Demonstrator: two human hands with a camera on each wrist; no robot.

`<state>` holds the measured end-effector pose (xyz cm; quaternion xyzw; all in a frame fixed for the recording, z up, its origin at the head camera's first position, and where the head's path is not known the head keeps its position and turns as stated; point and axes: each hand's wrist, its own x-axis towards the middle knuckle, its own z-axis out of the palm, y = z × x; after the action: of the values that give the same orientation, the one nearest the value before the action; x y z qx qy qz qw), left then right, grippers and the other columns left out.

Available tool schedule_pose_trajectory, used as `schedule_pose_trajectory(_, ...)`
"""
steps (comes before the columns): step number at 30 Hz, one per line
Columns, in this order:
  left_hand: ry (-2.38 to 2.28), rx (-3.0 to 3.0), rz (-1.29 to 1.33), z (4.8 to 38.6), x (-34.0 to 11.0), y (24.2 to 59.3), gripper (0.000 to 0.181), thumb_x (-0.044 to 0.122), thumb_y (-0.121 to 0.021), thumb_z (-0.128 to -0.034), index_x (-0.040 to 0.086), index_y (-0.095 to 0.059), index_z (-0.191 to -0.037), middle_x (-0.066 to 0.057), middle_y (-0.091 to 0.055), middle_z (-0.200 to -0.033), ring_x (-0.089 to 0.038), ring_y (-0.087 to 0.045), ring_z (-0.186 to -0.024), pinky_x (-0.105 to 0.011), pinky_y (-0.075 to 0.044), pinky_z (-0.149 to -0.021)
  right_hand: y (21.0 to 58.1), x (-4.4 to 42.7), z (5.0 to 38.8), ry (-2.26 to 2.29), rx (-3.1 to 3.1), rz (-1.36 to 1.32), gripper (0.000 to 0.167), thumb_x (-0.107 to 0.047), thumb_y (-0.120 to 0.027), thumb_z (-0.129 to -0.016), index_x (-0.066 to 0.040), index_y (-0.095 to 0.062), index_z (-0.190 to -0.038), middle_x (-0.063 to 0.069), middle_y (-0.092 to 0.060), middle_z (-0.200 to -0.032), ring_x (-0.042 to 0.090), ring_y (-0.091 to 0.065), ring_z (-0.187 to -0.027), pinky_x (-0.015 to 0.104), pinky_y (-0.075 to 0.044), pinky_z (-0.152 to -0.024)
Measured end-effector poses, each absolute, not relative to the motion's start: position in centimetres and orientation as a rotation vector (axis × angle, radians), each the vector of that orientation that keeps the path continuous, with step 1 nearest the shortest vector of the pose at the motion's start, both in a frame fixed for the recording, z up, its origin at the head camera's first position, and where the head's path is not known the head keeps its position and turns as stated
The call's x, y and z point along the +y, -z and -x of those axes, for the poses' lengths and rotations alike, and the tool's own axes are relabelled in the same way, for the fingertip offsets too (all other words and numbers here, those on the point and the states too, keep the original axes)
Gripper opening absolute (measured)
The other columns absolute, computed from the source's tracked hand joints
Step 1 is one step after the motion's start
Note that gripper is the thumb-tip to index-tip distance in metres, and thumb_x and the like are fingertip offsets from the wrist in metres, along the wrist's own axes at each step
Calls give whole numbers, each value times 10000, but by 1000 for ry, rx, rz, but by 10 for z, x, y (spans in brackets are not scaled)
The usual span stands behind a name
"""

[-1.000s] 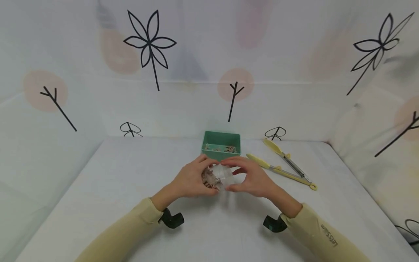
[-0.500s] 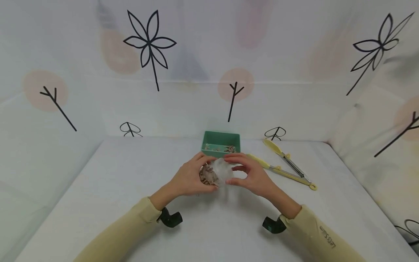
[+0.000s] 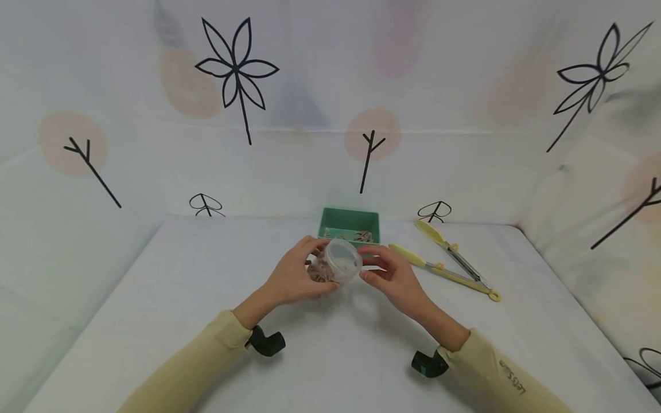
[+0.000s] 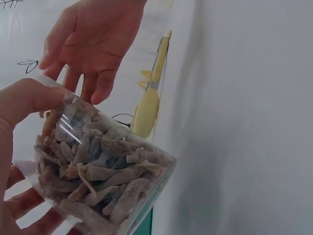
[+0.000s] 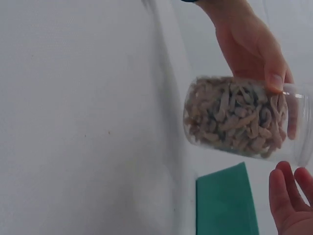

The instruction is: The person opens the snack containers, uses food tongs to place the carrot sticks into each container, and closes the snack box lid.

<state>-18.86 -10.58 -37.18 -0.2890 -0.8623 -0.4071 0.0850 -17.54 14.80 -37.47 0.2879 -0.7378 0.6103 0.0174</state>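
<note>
My left hand [image 3: 294, 276] grips a clear plastic jar [image 4: 107, 169] filled with brown, dried-looking strips. The jar is tilted, and its translucent round end [image 3: 343, 259], which looks like a lid, faces up and toward my right hand. Thumb and fingers of the left hand wrap the jar's side, as the right wrist view also shows. My right hand [image 3: 396, 281] hovers just right of that end, fingers loosely bent and spread. In the right wrist view, its fingertips [image 5: 281, 171] are apart from the jar; nothing is held in it.
Behind the hands stands a green box [image 3: 349, 218] with a few brown pieces [image 3: 364, 236] inside. Yellow-tipped tongs [image 3: 439, 269] lie spread on the white table [image 3: 206, 258] at the right. A patterned cloth wall [image 3: 310, 166] rises behind.
The jar has turned in my left hand's grip, so its round end now faces up. My right hand has drawn slightly away from it, to the right.
</note>
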Motion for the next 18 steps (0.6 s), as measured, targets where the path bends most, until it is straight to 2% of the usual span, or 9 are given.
schedule_pose_trajectory(6, 1310, -2543, 824, 193, -110, 378, 738, 290, -882, -747, 169, -539, -1389, 28, -588, -1226, -126, -530, -1074, -369, -504, -849, 375, 148, 174, -1947, -2270, -909, 404, -10, -624, -964, -12, -536, -1358, 159, -543, -1365, 351, -562, -1228, 298, -507, -947)
schedule_pose_trajectory(11, 1415, -2546, 789, 195, -114, 383, 747, 263, -874, -771, 159, -514, -1417, -22, -590, -1251, -167, -549, -1089, -389, -514, -823, 375, 148, 173, -1980, -2265, -968, 420, 43, -572, -974, 7, -513, -1388, 178, -530, -1401, 352, -537, -1264, 320, -490, -980)
schedule_pose_trajectory(18, 1582, -2540, 736, 203, -123, 393, 740, 236, -853, -800, 177, -488, -1441, -41, -581, -1310, -233, -554, -1172, -429, -523, -853, 377, 147, 172, -1981, -2320, -1004, 422, 38, -547, -981, 20, -499, -1400, 185, -529, -1415, 364, -517, -1282, 289, -470, -999)
